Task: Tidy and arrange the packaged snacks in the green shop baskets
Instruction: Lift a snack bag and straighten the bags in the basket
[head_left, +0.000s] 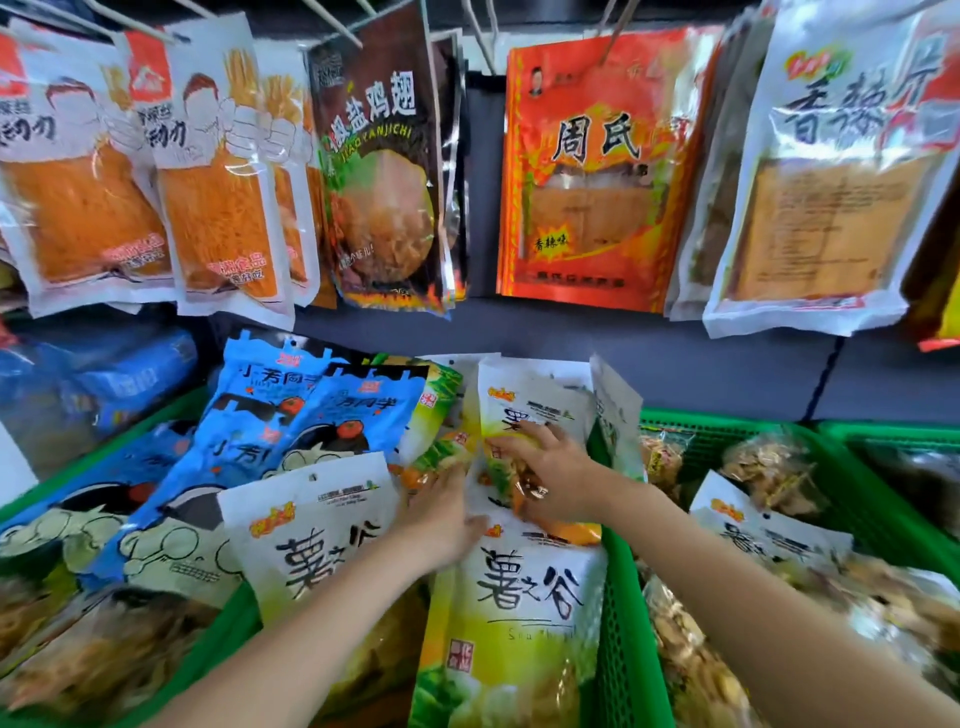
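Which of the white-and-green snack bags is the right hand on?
The upright bag at the back of the middle basket; the right hand rests on its front. The two nearer bags are not under it.

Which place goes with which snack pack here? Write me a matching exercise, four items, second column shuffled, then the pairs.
Things:
1. blue cartoon packs
2. red-orange pack
3. black chicken-wing pack
4. white-and-green pack

Places:
A. hanging, centre-left
B. lying in the green basket, nearest the camera
C. hanging, right of centre
D. leaning at the basket's back left

Pairs: 1-D, 2-C, 3-A, 4-B
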